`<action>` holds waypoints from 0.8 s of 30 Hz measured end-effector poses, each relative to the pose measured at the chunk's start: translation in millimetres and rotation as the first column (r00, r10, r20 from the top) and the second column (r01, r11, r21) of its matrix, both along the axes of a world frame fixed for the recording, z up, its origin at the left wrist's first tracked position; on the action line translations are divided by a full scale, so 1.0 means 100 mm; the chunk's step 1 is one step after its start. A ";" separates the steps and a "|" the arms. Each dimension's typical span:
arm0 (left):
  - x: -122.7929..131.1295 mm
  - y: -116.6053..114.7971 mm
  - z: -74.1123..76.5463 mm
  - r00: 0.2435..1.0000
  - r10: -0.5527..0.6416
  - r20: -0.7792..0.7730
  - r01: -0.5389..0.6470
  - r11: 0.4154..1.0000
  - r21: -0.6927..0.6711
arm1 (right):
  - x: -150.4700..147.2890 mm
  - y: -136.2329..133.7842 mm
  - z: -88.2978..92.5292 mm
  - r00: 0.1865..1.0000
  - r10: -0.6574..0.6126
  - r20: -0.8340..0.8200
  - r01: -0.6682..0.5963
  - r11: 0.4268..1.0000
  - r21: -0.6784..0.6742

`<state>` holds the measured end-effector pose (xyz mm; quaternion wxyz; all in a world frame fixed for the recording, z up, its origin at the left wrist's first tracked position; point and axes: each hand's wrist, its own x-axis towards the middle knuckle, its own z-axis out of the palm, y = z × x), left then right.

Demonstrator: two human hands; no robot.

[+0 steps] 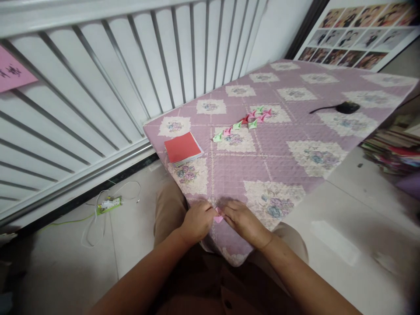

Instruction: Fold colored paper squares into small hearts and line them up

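Observation:
Between my two hands, low over the near corner of the table, is a small folded piece of pink paper. My left hand pinches its left side with closed fingers. From the right, my right hand grips the other side, its fingers bent over the paper. The fingers hide part of the folds. Farther up the cloth stand several small folded paper pieces in green, pink and red. To their left lies a stack of paper with a red sheet on top.
A purple floral cloth covers the table. A black object with a thin handle or cord lies at the right. Beyond the left edge are a white radiator and a green power strip on the floor. Stacked papers sit off to the right.

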<state>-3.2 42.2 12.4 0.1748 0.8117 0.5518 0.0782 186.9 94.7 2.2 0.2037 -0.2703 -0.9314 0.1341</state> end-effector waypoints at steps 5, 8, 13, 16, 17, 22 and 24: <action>-0.03 -0.02 -0.06 1.000 0.000 0.029 0.001 1.000 -0.029 | 0.01 -0.04 -0.01 1.000 0.022 0.022 -0.024 0.996 0.080; -0.03 -0.03 -0.09 1.000 -0.009 0.023 0.009 1.000 -0.012 | 0.03 -0.07 -0.02 0.999 0.027 0.046 -0.032 0.993 0.115; -0.03 -0.06 -0.12 1.000 -0.005 0.020 0.004 1.000 0.014 | 0.05 -0.10 -0.03 0.997 0.008 0.078 -0.018 0.992 0.123; -0.04 -0.07 -0.12 1.000 0.002 0.018 -0.003 1.000 0.006 | 0.05 -0.13 -0.02 0.997 0.008 0.078 -0.017 0.993 0.117; -0.04 -0.07 -0.12 1.000 0.002 0.014 -0.002 1.000 0.003 | 0.05 -0.14 -0.02 0.997 0.007 0.072 -0.015 0.993 0.119; -0.04 -0.07 -0.12 1.000 -0.008 -0.006 0.008 1.000 -0.007 | 0.08 -0.19 -0.03 0.999 -0.025 0.029 0.021 0.993 0.114; -0.05 -0.07 -0.12 1.000 -0.012 -0.014 0.012 1.000 -0.012 | 0.08 -0.20 -0.04 0.999 -0.025 0.025 0.023 0.994 0.103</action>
